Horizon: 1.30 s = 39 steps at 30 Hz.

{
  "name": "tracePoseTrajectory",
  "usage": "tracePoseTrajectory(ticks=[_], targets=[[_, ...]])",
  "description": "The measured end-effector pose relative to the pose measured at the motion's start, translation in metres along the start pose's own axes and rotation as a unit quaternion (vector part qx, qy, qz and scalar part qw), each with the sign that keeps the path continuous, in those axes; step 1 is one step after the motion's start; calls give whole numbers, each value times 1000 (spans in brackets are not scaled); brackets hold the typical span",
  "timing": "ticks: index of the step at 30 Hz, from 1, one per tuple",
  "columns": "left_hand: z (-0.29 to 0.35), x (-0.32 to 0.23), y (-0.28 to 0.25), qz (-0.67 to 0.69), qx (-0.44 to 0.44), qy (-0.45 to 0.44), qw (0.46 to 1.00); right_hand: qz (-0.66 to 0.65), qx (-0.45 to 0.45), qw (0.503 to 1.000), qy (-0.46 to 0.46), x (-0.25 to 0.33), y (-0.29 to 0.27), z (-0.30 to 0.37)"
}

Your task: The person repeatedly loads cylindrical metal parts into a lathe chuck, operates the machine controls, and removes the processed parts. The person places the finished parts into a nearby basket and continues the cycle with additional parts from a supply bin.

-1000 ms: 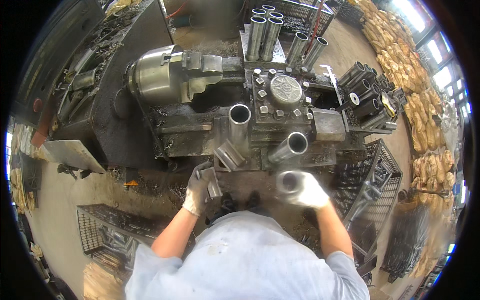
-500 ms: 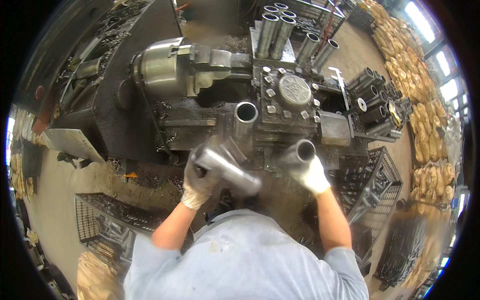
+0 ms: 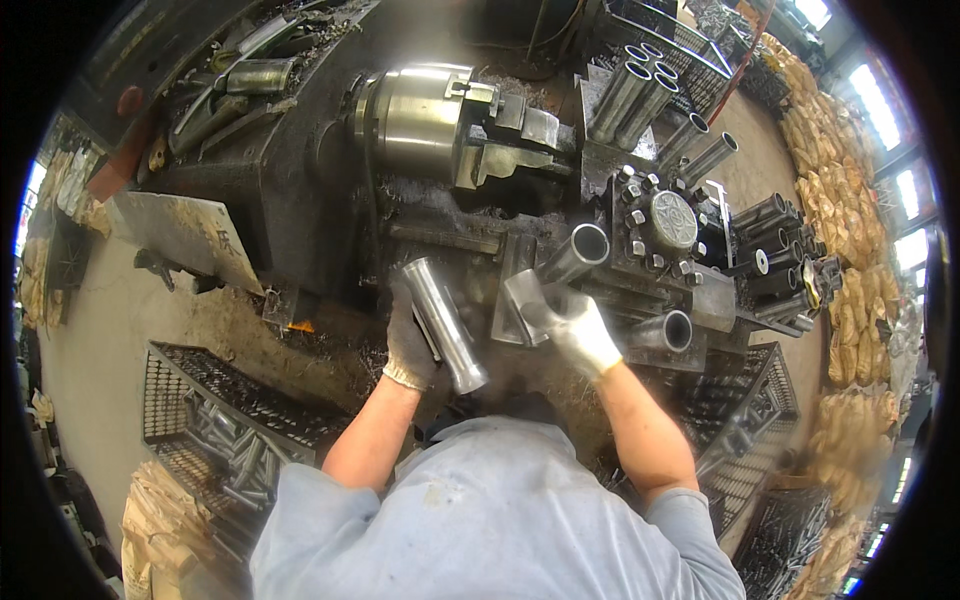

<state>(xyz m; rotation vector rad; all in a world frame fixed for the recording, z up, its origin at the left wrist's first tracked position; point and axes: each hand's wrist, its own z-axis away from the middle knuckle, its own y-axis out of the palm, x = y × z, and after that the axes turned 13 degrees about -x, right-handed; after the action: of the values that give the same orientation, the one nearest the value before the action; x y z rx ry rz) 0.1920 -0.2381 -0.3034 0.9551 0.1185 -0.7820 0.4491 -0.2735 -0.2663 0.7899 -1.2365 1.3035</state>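
Observation:
My left hand [image 3: 408, 335], in a soiled pale work glove, is closed around a shiny metal tube [image 3: 440, 320] with a flared end toward me. My right hand [image 3: 580, 330], gloved too, has curled fingers against a flat grey metal piece [image 3: 522, 297]; its fingertips are partly hidden, and I cannot tell whether that piece is loose. Just beyond this hand stands an open-ended tube [image 3: 577, 252]. To its right, another tube [image 3: 663, 332] rests on the machine, apart from the hand.
Ahead is a lathe with a chuck [image 3: 420, 120] and a bolted tool post [image 3: 672, 222]. Several tubes [image 3: 635, 105] stand behind the post, and more lie stacked [image 3: 775, 250] at right. A mesh bin [image 3: 185, 410] of metal parts is at left, another bin [image 3: 745, 400] at right.
My right hand has let go of the right-hand tube and moved left to the flat metal piece. The tube in my left hand has turned steeper. The whole view has swung left.

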Motion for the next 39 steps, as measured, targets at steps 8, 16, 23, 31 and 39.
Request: tracePoseTrajectory(ticks=[8, 16, 23, 31, 39], targets=[[-17, 29, 52, -97, 137, 158, 973, 48, 20, 983, 176, 113, 23, 25], [-137, 13, 102, -503, -13, 486, 715, 431, -12, 788, -439, 242, -101, -74], [-29, 0, -32, -514, -155, 314, 784, 694, 123, 654, -277, 195, -127, -250], [-1, -41, -192, -23, -301, 322, 897, 545, 193, 775, -255, 151, -89, -270], [24, -118, -220, 133, -327, 199, 914, 460, 274, 834, -133, 144, -95, -304]])
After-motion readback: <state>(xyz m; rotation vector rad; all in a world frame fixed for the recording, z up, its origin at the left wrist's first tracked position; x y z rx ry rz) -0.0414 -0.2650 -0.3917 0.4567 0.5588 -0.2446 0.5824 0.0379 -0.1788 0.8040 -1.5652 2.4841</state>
